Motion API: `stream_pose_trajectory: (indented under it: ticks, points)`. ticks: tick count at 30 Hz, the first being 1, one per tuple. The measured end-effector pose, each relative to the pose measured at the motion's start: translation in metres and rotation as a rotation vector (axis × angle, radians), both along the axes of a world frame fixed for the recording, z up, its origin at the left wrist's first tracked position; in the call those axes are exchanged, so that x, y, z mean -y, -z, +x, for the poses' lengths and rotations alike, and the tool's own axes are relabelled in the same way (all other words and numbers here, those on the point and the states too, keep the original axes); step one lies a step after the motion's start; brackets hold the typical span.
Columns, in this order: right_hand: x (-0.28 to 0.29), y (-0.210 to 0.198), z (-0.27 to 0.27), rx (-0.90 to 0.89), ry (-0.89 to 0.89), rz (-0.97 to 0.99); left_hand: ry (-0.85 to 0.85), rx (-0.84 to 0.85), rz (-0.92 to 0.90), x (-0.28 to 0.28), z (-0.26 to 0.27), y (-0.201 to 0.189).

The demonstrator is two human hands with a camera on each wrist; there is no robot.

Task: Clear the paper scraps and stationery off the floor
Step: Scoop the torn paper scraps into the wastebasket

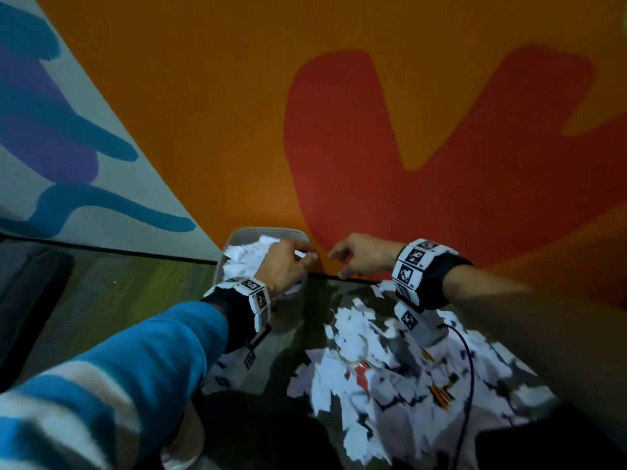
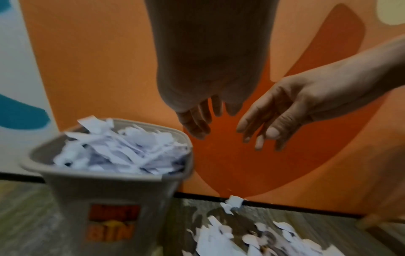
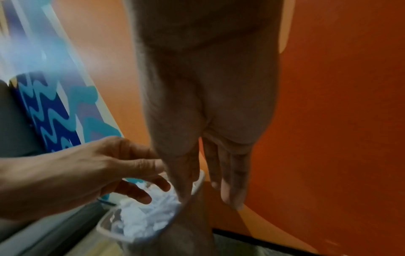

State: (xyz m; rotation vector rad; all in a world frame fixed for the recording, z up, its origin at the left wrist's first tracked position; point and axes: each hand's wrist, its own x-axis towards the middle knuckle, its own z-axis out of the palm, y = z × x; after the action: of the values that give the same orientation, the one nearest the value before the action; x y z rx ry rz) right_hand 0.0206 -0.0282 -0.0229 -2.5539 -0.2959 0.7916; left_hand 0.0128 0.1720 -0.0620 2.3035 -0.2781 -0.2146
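Note:
A grey bin (image 1: 234, 237) stands against the wall, heaped with white paper scraps (image 2: 122, 152). My left hand (image 1: 298, 257) hovers over its right rim with the fingers loosely spread and nothing held. Just right of the bin, my right hand (image 1: 342, 262) hangs in the air, fingers relaxed and empty. In the left wrist view both hands, left (image 2: 197, 124) and right (image 2: 260, 131), point down beside the bin. A wide pile of torn white paper (image 1: 390, 374) covers the floor below my right arm. Orange pencils (image 1: 441, 395) and a red item (image 1: 361, 376) lie among it.
The orange and red painted wall (image 1: 373, 147) with a black skirting strip (image 2: 285, 206) closes off the far side. A black cable (image 1: 470, 368) hangs from my right wrist over the pile. A dark object (image 1: 30, 293) sits at the left on the wooden floor (image 1: 118, 293).

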Motion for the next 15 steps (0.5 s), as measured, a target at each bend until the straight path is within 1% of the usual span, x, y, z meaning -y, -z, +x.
stream_pose_trajectory:
  ticks: [2,4,6,9,12,15]
  points:
    - [0.029,0.006,-0.021,-0.068,-0.04,-0.116,0.094,-0.022,0.017,0.027,-0.015,0.014]
    - [0.053,0.016,-0.035,-0.147,-0.076,-0.199,0.206,-0.062,0.096,0.044,-0.025,0.023]
    - [0.081,0.029,-0.048,-0.218,-0.094,-0.254,0.239,-0.105,0.135,0.06,-0.032,0.033]
    - [0.123,0.047,-0.066,-0.291,-0.047,-0.299,0.273,-0.162,0.146,0.083,-0.039,0.045]
    - [0.166,0.055,-0.073,-0.354,-0.029,-0.313,0.378,-0.183,0.163,0.111,-0.043,0.062]
    - [0.216,0.066,-0.075,-0.326,0.047,-0.325,0.462,-0.172,0.19,0.152,-0.042,0.076]
